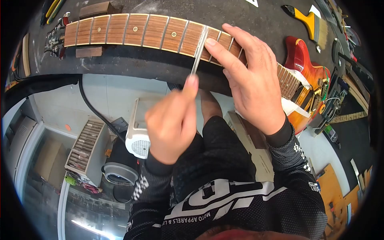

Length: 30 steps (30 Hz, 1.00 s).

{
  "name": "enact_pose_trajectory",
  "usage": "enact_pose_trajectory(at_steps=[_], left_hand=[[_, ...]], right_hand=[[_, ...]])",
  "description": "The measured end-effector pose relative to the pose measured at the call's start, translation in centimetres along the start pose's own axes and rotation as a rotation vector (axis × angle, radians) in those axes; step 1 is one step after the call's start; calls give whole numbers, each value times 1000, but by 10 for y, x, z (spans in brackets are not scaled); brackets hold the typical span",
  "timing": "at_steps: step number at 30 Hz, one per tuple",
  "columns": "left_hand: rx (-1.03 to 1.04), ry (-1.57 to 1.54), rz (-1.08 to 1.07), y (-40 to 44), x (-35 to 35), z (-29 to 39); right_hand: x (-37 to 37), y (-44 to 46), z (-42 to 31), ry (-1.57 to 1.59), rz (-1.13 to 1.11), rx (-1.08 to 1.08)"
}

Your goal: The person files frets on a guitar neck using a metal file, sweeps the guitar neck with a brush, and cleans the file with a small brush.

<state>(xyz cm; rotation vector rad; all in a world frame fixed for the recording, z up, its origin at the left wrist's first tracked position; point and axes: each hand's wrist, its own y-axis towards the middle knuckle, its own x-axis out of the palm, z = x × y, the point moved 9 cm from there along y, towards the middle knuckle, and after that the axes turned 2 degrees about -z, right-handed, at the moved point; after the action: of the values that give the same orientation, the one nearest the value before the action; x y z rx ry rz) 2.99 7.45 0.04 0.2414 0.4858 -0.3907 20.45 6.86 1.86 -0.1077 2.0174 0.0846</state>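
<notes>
A guitar neck (156, 32) with a brown fretboard, metal frets and round inlays lies across the dark bench. My left hand (172, 120) is closed around the lower end of a thin metal file-like tool (197, 60). The tool's upper part lies across the fretboard, along a fret, with pale marks around it. My right hand (256, 76) rests palm down over the neck, fingers apart; one fingertip is just right of the tool. Beyond my right hand is the red-orange guitar body (298, 56), partly covered with white tape or paper.
Wooden blocks (89, 52) sit beside the neck near the headstock (56, 40). A yellow-handled brush (308, 24) lies at the upper right. A bench edge (132, 68) runs below the neck. Beneath it are a white stool (138, 142) and a box of slats (86, 144).
</notes>
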Motion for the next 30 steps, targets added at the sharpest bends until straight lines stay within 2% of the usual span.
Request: enact_pose_trajectory(at_steps=[3, 10, 16, 22, 27, 30], left_hand=[[26, -62, 36, 38, 11, -2], [125, -4, 55, 41, 13, 1], [117, 121, -25, 31, 14, -1], [42, 160, -64, -22, -4, 3], [83, 21, 10, 22, 13, 2], [49, 104, -47, 3, 6, 1]], right_hand=[[1, -1, 1, -4, 6, 2], [0, -1, 1, -11, 26, -8], [2, -1, 1, -13, 33, -18], [0, 0, 1, -19, 17, -19], [2, -1, 1, -14, 40, -23], [1, -1, 0, -15, 26, -29]])
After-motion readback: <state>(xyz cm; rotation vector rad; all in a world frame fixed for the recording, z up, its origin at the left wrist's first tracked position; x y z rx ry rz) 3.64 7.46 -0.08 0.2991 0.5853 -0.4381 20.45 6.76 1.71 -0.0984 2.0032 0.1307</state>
